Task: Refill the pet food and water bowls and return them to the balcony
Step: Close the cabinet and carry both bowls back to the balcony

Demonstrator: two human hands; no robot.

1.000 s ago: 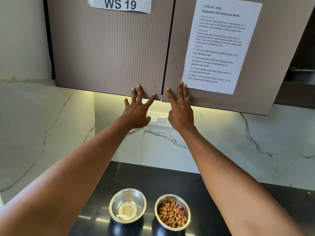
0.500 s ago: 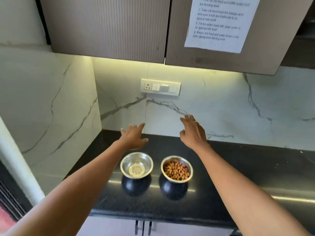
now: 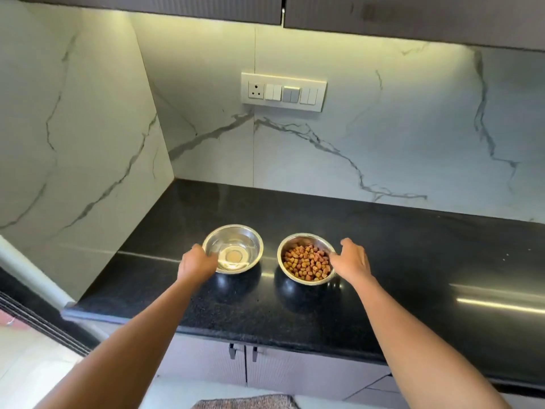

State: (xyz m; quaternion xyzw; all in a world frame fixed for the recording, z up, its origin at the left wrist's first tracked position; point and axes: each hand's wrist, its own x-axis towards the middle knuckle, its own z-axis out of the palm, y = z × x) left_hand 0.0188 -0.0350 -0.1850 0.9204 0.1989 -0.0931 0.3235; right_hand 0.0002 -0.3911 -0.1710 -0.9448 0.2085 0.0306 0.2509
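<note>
Two steel bowls stand side by side on the black counter (image 3: 413,261). The left one, the water bowl (image 3: 236,246), holds clear water. The right one, the food bowl (image 3: 306,261), is filled with brown kibble. My left hand (image 3: 197,261) is at the water bowl's left rim, fingers curled against it. My right hand (image 3: 351,261) is at the food bowl's right rim, fingers bent and touching its edge. Both bowls rest on the counter.
Marble walls close the counter at the back and on the left. A switch panel (image 3: 283,92) sits on the back wall under the upper cabinets (image 3: 413,16). Below the counter are cabinet doors with handles (image 3: 244,352). A sliding door track (image 3: 35,317) runs at lower left.
My hands came down from the upper cabinet doors to the counter and now touch the outer rims of the bowls. The view tilted down.
</note>
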